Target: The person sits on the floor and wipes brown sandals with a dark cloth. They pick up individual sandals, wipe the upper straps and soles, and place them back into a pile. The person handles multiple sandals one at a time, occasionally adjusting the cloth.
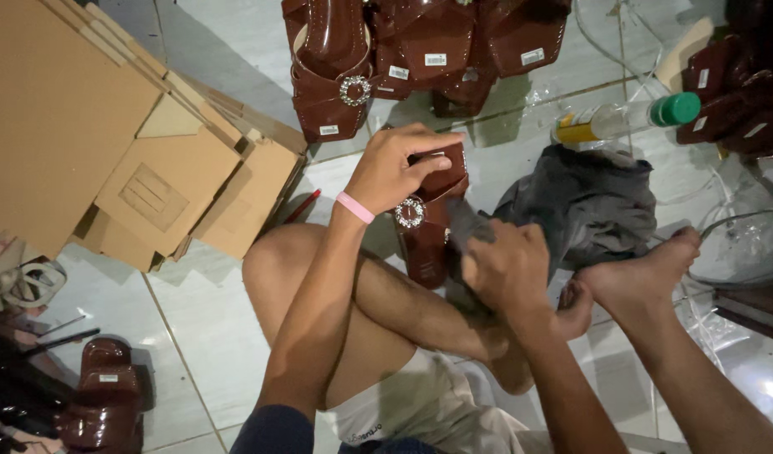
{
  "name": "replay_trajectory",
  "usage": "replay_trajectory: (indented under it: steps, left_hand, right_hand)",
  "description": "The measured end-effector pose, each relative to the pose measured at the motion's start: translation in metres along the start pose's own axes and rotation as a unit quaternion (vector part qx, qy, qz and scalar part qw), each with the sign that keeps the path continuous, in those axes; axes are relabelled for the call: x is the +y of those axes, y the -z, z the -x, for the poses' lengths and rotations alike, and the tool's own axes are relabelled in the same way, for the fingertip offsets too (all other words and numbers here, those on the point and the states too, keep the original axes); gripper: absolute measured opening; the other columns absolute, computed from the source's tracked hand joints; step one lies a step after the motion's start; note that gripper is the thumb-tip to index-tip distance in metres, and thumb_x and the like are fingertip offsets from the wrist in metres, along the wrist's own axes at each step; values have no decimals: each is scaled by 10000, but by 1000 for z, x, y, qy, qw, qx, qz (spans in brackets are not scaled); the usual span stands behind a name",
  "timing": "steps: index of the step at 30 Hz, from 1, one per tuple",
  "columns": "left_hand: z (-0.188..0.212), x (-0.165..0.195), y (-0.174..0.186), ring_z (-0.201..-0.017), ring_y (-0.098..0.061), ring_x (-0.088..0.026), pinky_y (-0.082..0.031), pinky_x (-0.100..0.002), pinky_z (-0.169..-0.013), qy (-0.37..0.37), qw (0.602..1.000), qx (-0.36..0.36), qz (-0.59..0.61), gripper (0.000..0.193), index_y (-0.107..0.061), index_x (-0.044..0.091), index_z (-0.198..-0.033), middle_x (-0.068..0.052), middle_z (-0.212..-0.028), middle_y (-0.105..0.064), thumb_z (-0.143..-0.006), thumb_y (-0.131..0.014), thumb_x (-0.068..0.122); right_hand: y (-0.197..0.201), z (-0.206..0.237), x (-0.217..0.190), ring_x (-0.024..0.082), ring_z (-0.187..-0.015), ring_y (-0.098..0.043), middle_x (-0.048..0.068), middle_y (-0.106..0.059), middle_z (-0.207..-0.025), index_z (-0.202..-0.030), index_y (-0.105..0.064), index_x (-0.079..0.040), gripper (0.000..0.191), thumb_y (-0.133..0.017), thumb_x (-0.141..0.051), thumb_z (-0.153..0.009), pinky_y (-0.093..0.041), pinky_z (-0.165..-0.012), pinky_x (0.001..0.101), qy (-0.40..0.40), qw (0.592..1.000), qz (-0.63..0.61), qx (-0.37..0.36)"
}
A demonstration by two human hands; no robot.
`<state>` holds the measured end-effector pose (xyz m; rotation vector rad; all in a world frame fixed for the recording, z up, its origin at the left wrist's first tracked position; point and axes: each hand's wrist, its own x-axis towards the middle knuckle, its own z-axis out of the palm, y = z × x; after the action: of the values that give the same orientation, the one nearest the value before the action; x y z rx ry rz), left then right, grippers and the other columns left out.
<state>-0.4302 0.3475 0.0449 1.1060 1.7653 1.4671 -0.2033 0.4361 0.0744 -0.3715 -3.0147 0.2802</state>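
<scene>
My left hand grips the top of 1 brown sandal over my knee | my right hand clutches a grey cloth against its side | bottle lies beyond on the floor.

I see the sandal under my left hand: glossy dark-brown material like patent leather, smooth, with a glittering metal-looking buckle. Just right of the sandal, my right hand presses a grey cloth, matt and soft, wrinkled. Above the sandal more sandals shine the same way. Far left of it, the folded boxes are plain brown cardboard, matt. Upper right of it, a clear plastic bottle has a green cap. The floor is pale glossy tile.
</scene>
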Motion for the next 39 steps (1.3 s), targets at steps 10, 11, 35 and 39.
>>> replay_trajectory:
  steps: [10,11,35,39]
  left_hand:
    - [1,0,0,-844,-666,-287,-527,-370,-826,16,1000,-1,-13,363,-734,165,-1251,-110,-972,-720,-895,-780,109]
    - [1,1,0,-852,-668,-287,-524,-374,-839,5,1000,-1,-19,361,-738,163,-1250,-112,-970,-723,-897,-782,105]
    - [-2,3,-1,-885,-653,-225,-490,-368,-871,-3,1000,-1,11,326,-730,103,-1231,-143,-1136,-763,-909,-764,68]
    - [0,-2,-1,-896,-642,-182,-467,-326,-857,60,997,-24,44,316,-744,88,-1215,-113,-1111,-762,-902,-751,46]
  right_hand:
    - [-2,-2,6,291,-701,-578,94,-603,-785,-707,-679,-146,131,-763,-233,-657,-428,-698,433,12,1000,-4,4]
    - [-1,-2,6,295,-695,-572,85,-598,-771,-715,-691,-149,127,-770,-231,-659,-424,-694,435,-9,1000,13,0]
    - [-10,3,24,345,-687,-605,105,-707,-925,-829,-720,-93,182,-755,-214,-699,-486,-671,449,-100,995,17,16]
    - [-26,22,33,391,-775,-629,152,-673,-888,-859,-694,-71,107,-741,-157,-816,-510,-725,468,-163,982,-94,33]
